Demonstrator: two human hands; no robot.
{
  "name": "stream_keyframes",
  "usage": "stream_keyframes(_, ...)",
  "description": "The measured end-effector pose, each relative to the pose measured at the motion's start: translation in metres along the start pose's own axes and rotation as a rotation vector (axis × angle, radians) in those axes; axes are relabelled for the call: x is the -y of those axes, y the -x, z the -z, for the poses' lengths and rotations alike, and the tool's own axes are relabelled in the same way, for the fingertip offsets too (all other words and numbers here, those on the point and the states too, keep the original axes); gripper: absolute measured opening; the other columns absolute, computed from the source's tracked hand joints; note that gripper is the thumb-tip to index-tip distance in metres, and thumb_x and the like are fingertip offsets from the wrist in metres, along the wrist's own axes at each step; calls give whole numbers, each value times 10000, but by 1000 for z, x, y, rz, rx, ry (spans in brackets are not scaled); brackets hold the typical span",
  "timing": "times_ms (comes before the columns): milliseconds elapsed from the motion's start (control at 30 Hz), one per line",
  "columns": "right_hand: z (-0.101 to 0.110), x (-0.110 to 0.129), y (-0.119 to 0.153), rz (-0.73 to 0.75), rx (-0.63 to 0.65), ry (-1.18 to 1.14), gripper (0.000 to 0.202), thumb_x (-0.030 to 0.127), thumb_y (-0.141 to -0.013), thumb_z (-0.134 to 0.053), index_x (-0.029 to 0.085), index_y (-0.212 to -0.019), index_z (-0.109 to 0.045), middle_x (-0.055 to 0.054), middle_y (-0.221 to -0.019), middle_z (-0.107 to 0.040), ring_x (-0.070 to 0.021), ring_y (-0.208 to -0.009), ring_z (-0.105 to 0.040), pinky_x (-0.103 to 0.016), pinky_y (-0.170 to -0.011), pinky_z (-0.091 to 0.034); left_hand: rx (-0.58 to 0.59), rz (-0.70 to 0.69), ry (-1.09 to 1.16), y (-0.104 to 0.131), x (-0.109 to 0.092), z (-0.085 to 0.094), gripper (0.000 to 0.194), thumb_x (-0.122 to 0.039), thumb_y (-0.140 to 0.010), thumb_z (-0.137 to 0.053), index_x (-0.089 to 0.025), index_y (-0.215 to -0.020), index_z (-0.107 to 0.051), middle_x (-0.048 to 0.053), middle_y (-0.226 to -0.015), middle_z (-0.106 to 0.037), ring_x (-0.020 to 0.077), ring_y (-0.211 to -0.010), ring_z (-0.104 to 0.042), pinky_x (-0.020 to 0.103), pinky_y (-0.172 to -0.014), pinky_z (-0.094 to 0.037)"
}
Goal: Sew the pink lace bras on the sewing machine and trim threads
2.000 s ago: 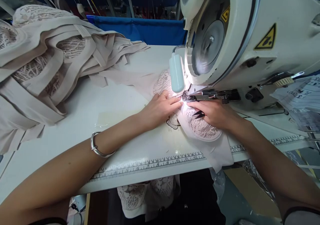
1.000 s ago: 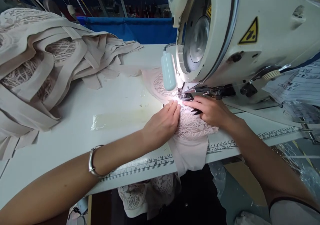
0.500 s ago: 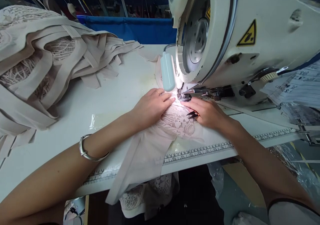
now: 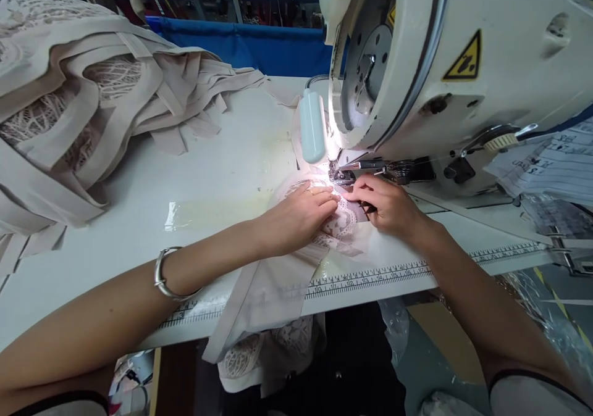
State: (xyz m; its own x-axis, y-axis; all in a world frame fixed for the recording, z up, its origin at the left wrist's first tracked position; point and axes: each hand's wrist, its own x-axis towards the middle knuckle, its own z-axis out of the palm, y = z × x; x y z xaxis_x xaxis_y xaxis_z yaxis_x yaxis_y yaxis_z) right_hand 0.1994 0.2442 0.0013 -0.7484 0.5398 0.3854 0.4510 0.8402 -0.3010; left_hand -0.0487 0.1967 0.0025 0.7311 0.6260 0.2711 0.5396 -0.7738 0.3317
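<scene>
Pale pink lace fabric [image 4: 343,221] lies under the lit needle area of a sewing machine [image 4: 500,27]. My left hand [image 4: 301,215] rests on the lace with its fingers stretched out and lying flat. Just right of the presser foot [image 4: 343,177], my right hand [image 4: 386,203] is closed, thumb and forefinger pinching the edge of the lace. A small dark tool, mostly hidden, sits in its curled fingers. Sheer fabric [image 4: 273,289] hangs from the lace over the table's front edge.
A large heap of beige straps and lace [image 4: 106,89] covers the table's left side. A pale green lamp [image 4: 312,126] stands beside the needle. A printed ruler [image 4: 370,278] runs along the front edge. Papers [image 4: 551,160] lie at the right.
Both hands have shifted slightly; the left has moved right and down over the lace, and the right fingers have drawn into a pinch. More lace shows left of the needle. The handwheel has turned.
</scene>
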Motion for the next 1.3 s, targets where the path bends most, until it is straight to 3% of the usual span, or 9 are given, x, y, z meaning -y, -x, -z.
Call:
stream_keyframes(100,-2,2,-4,89,-27,67,266,87,-964,-469,182,-961,-718,-101,-1111,-707,-212,-986,-655,-326,-711,-555,14,31,-2,-4,3,4,305,-165,-1058,-349,-122,-989,-643,112,-945,-665,206,-858,-586,401,-894,-505)
stream_keyframes(233,-6,1,-6,194,-68,120,226,75,-956,-537,195,-1009,-721,-81,-1152,-752,-254,-1081,-637,-411,-837,-555,0,-28,23,-6,15,6,341,-267,-1083,-365,-144,-1160,-673,121,-1041,-675,225,-945,-605,400,-902,-491)
stream_keyframes(467,-8,-1,-3,184,-76,157,311,52,-959,-502,190,-1118,-730,-52,-1130,-784,-250,-1055,-654,-427,-848,-530,-32,1,-68,-4,30,4,424,-332,-1090,-339,-172,-1089,-732,133,-1125,-688,248,-1001,-620,489,-987,-446)
stream_keyframes(600,-8,0,-4,160,-62,175,378,21,-962,-448,193,-1135,-736,-60,-1149,-778,-249,-1087,-647,-428,-887,-530,-74,-53,-173,-5,26,4,356,-232,-1074,-361,-159,-1019,-705,114,-1155,-706,271,-1130,-586,455,-1002,-423)
stream_keyframes(733,-5,3,-6,212,-72,144,303,35,-943,-521,210,-1055,-741,-44,-1105,-785,-233,-1033,-649,-421,-873,-538,-34,-111,-233,-6,24,6,356,-155,-1056,-324,-158,-910,-649,94,-941,-701,209,-879,-595,363,-834,-452)
stream_keyframes(833,-2,4,-6,248,-88,119,227,50,-927,-585,214,-979,-733,-31,-1043,-792,-221,-972,-656,-415,-857,-540,-5,-94,-260,-5,23,10,286,-115,-1021,-375,-157,-953,-650,93,-899,-664,204,-789,-551,349,-718,-422)
stream_keyframes(967,-2,5,-6,211,-63,118,278,43,-936,-556,234,-1021,-739,-26,-1055,-792,-223,-980,-668,-436,-900,-543,23,-65,-326,-4,20,12,255,-83,-977,-437,-158,-1038,-673,117,-968,-661,231,-846,-535,358,-699,-413)
stream_keyframes(1167,-5,2,-4,149,-20,120,357,56,-930,-540,234,-1173,-731,-58,-1146,-772,-251,-1062,-665,-471,-917,-559,-15,-26,-318,-7,18,9,303,-82,-997,-395,-159,-843,-643,120,-924,-667,220,-789,-501,373,-670,-407)
stream_keyframes(1300,-4,6,-6,201,-50,140,273,59,-915,-571,199,-1084,-735,-71,-1089,-778,-245,-1023,-666,-431,-851,-559,-29,-15,-235,-6,21,9,272,-84,-992,-418,-179,-972,-672,96,-931,-686,221,-834,-529,372,-718,-431)
